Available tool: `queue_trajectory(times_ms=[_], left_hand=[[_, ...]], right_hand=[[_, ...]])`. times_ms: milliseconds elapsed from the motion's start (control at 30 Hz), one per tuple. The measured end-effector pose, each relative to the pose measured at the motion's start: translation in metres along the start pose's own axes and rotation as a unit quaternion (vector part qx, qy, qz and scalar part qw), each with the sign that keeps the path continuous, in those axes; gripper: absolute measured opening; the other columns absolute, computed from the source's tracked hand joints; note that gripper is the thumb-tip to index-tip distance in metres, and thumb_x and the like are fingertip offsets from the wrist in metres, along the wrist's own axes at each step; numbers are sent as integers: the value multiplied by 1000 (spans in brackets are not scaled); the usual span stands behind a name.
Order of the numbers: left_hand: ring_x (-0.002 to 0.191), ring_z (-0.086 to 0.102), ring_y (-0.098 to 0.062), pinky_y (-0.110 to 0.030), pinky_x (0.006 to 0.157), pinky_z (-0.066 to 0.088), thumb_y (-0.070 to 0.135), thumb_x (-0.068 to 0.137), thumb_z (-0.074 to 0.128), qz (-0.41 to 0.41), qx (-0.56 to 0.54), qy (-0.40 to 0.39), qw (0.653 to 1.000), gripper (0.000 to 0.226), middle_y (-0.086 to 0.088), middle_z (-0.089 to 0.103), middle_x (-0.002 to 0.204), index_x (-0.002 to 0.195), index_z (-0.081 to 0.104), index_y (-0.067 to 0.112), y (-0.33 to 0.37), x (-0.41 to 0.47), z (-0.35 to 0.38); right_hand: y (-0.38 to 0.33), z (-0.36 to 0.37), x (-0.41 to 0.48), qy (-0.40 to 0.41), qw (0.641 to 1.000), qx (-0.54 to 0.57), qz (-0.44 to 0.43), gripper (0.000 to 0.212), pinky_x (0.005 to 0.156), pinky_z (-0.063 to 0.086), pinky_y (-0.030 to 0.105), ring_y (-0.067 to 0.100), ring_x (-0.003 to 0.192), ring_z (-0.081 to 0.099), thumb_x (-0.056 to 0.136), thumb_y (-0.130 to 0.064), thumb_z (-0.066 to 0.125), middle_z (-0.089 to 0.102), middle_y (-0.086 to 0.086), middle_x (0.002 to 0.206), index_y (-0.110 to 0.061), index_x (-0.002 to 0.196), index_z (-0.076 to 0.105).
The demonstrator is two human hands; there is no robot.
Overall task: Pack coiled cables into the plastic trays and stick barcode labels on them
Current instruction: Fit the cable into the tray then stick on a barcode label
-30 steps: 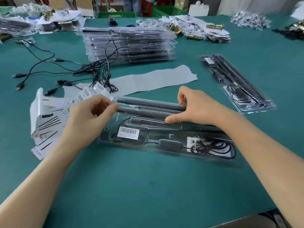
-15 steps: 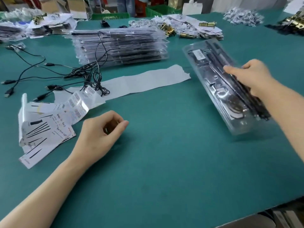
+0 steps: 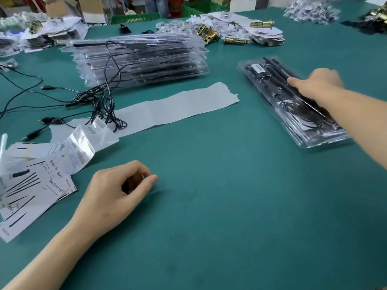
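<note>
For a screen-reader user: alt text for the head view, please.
On a green table, the right hand rests on a packed clear tray; the left hand lies loosely curled beside printed sheets, a tray stack behind.

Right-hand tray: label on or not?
On: a white barcode label sits at the tray's far end, beyond the right hand.
</note>
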State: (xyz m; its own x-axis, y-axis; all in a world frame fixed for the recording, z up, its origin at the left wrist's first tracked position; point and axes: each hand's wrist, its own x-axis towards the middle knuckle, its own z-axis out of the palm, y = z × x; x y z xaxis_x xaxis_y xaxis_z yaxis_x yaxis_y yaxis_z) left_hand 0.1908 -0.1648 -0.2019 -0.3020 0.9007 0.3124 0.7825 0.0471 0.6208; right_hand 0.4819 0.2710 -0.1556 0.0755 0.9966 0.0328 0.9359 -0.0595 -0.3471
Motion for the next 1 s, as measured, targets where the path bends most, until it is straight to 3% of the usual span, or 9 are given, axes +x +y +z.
queue_trajectory(times_ms=[167,300,367,467,567,733,833,933,1000], left_hand=[[54,53,-14,-18,53,40,44,93,69,-5,9,-6,1000,19,5,61,64,80,63,31,1,0,0],[53,53,-14,-19,53,41,48,91,64,-7,8,-7,1000,21,5,61,63,80,64,30,3,0,0],[53,53,-14,-19,53,40,48,88,61,-6,9,-8,1000,21,5,61,63,80,64,29,4,0,-1],[54,54,-15,-22,53,42,49,88,61,-5,8,-8,1000,21,5,61,64,82,64,29,3,-1,-1],[56,56,-16,-27,55,45,50,91,64,-5,9,-10,1000,23,5,62,65,82,64,29,2,-2,-1],[58,57,-16,-30,58,47,45,91,66,-3,23,-16,1000,17,7,63,66,82,64,30,4,-1,-2],[59,56,-15,-34,57,49,42,93,70,-2,30,-20,999,16,8,62,67,81,63,32,5,0,-3],[64,57,-13,-24,59,46,48,90,63,10,38,-21,999,15,11,63,72,82,62,35,11,12,-9],[70,59,-10,-13,60,40,47,90,61,24,49,5,998,15,17,64,79,84,63,34,18,32,-15]], right_hand=[[-6,9,1,16,1000,-19,0,88,103,49,49,45,125,55,89,-77,54,52,26,140,2,125,64],[-12,6,-10,52,998,-48,-3,77,113,34,56,41,135,45,95,-66,54,44,23,147,-2,136,56],[-20,7,-21,78,993,-47,-81,67,114,32,57,38,136,42,98,-60,51,42,21,147,-12,145,51],[-38,17,-43,4,972,-84,-218,70,119,20,58,31,153,22,98,-70,37,26,11,165,-34,158,31],[-42,30,-55,-81,964,-148,-206,73,123,5,63,27,159,0,99,-71,33,4,4,173,-38,162,14],[-34,30,-59,-78,964,-159,-199,60,123,5,66,28,159,0,108,-51,32,3,6,173,-36,163,12],[-40,25,-69,-50,961,-186,-197,63,121,3,69,28,159,-2,108,-53,31,3,9,172,-32,164,13],[-65,30,-100,13,947,-140,-288,64,124,5,65,27,159,2,106,-54,33,8,10,172,-28,163,18],[-91,44,-134,-14,932,-85,-351,62,126,5,59,26,159,1,107,-53,31,6,8,172,-31,163,19]])
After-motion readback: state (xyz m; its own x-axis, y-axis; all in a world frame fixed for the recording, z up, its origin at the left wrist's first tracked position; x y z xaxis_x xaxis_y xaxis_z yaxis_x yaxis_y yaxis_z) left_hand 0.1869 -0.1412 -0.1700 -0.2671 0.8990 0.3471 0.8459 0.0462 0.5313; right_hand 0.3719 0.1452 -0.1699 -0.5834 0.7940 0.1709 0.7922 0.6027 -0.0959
